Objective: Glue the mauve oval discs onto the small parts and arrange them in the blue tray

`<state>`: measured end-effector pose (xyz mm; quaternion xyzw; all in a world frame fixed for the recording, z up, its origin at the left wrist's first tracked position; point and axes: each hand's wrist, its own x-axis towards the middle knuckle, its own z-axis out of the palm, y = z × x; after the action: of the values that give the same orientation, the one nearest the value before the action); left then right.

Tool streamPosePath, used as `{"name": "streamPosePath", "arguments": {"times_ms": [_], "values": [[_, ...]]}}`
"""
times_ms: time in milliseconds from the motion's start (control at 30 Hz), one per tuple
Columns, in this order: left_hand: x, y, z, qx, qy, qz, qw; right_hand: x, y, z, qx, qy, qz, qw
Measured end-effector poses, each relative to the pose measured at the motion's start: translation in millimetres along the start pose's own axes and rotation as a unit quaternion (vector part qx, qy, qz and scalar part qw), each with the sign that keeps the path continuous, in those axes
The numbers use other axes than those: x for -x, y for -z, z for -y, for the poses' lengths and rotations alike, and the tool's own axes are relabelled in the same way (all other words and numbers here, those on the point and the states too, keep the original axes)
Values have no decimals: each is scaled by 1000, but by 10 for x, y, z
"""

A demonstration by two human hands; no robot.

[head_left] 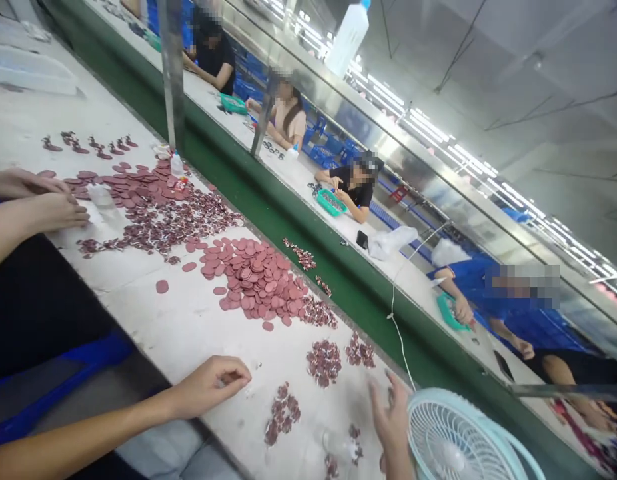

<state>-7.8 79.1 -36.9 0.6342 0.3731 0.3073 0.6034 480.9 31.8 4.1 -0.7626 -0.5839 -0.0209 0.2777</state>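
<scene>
Maroon pieces flecked with white lie in heaps on the pale worktop between the left hand and right hand. The left fingers nearly meet, whether around anything I cannot tell; the right ones, blurred, spread wide. Dusty-red oval discs pile beyond.
</scene>
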Motion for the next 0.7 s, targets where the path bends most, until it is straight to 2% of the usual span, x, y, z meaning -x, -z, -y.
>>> {"name": "streamPosePath", "arguments": {"times_ms": [100,167,233,333,467,700], "values": [[-6,-18,43,-10,41,-4,999,-602,-480,-31,15,115,99,988],[-7,-32,63,-9,63,0,998,-817,-671,-68,28,151,134,979],[-13,-46,76,-5,73,7,997,-907,-773,-106,34,173,154,972],[-25,-62,87,-8,80,13,997,-902,-843,-153,29,197,157,967],[-32,-65,84,-11,79,20,997,-778,-862,-202,13,205,117,972],[-15,-45,81,-17,74,36,997,-403,-659,-208,10,188,93,978]]}}
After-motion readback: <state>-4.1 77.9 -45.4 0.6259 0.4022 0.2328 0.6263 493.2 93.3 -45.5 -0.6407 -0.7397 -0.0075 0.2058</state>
